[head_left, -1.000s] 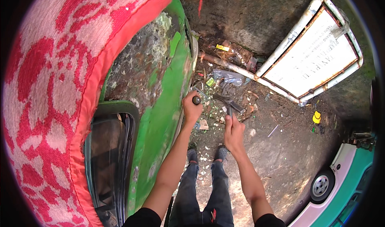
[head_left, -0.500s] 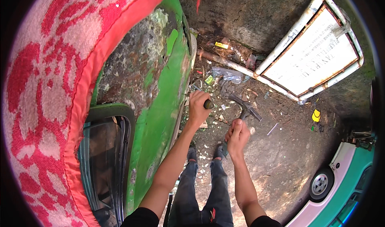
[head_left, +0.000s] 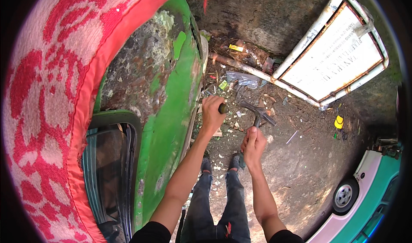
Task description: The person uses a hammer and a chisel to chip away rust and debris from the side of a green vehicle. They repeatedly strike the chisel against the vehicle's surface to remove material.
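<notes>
My left hand (head_left: 212, 116) is closed round a dark-handled tool (head_left: 222, 108), its rounded butt end poking out on the right of the fist. Its working end is mostly hidden on the far side, beside the lower edge of a worn green vehicle body (head_left: 171, 118) with peeling paint and rough grey patches. In my right hand (head_left: 254, 144) is a hammer (head_left: 257, 114), gripped by the handle with the thumb along it. The hammer's metal head is up, to the right of the left fist and apart from the dark butt.
A pink and red patterned blanket (head_left: 47, 114) hangs at the left. White-framed sign (head_left: 339, 58) leans at the far right by the wall (head_left: 244, 15). Plastic scraps (head_left: 242, 79) and paint chips litter the ground. A pink and turquoise vehicle (head_left: 365, 191) stands at the lower right.
The hammer head has swung slightly left, nearer the dark butt of the tool in my left hand. My left hand has barely moved, and both grips are kept.
</notes>
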`<state>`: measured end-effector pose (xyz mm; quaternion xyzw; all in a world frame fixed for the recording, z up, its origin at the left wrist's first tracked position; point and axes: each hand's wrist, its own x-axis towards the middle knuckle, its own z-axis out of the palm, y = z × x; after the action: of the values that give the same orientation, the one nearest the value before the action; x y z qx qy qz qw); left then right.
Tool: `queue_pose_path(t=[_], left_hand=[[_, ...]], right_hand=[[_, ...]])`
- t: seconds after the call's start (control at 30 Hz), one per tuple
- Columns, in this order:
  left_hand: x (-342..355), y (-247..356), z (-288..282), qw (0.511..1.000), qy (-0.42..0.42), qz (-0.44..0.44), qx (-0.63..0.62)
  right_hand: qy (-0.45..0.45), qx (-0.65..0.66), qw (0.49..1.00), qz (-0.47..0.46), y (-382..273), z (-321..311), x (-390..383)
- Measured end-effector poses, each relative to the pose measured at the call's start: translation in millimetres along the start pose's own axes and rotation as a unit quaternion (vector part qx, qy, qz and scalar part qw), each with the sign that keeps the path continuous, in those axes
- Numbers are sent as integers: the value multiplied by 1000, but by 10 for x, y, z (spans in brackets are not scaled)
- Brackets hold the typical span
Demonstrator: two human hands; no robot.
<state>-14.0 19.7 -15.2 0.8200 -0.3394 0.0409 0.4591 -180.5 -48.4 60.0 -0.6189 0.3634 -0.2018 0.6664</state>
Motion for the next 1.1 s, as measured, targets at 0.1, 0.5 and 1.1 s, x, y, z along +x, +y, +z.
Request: queue_pose_path(t=[0.1, 0.5, 1.1], left_hand=[[18, -3, -7, 1000, 5, -11, -5], [18, 11, 24, 1000, 14, -12, 6], [9, -4, 5, 999, -7, -12, 29]], right_hand=[[25, 35, 999, -19, 107, 16, -31], [35, 21, 994, -103, 187, 90, 62], [40, -6, 999, 0, 180, -72, -10]])
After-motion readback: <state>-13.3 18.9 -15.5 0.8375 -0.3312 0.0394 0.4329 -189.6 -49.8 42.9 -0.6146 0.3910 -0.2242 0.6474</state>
